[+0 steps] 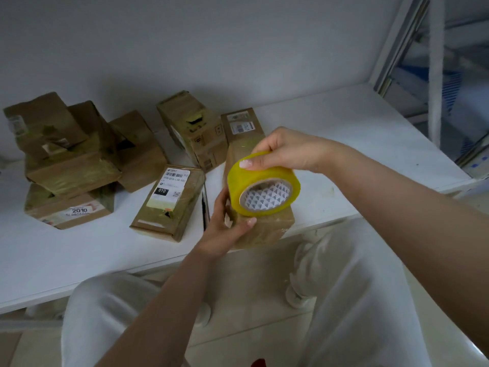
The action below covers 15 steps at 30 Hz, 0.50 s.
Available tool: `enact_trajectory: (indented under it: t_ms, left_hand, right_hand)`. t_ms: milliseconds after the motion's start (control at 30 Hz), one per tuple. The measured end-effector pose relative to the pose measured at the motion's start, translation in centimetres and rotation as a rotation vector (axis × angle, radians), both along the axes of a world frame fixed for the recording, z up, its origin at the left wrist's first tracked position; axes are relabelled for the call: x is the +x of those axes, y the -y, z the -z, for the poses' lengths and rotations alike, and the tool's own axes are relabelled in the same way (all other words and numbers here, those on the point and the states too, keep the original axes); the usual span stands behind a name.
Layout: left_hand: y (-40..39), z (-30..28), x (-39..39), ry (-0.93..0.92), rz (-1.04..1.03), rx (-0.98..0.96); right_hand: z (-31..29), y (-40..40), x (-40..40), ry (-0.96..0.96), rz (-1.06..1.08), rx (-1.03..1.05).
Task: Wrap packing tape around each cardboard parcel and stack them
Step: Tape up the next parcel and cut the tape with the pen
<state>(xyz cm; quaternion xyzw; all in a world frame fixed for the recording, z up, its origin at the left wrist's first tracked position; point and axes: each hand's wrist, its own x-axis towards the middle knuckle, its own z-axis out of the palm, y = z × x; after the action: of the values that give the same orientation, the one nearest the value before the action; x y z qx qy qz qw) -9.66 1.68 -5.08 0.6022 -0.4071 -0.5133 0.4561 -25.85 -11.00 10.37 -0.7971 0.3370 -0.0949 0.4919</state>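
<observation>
Both forearms are bare, no sleeves showing. The left hand (225, 229) and right hand (280, 152) wear no rings or gloves, and the nails are pale and polished. Loose white trousers (357, 300), softly creased, cover both legs.

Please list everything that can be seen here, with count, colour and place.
Round roll of packing tape: one, yellow, over the near parcel.
Brown cardboard parcel being held: one, at the table's front edge.
Other cardboard parcels: about eight, brown; a pile at left, the rest loose behind, one flat with a "010" label.
White table: one, under the parcels.
Metal shelving: pale, right.
Left hand: grips the held parcel.
Right hand: grips the roll.
</observation>
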Motion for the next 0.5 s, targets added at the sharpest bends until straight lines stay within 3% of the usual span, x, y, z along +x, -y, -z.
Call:
enact_trajectory:
  t_ms: [233, 500]
  left_hand:
    - [0.2, -2.0, 2.8, 0.051, 0.084, -0.058]
    - [0.6, -1.0, 3.1, 0.140, 0.061, -0.030]
  right_hand:
    - [1.6, -2.5, 4.5, -0.054, -0.060, -0.031]
    - [1.8, -2.5, 4.2, -0.048, -0.033, -0.036]
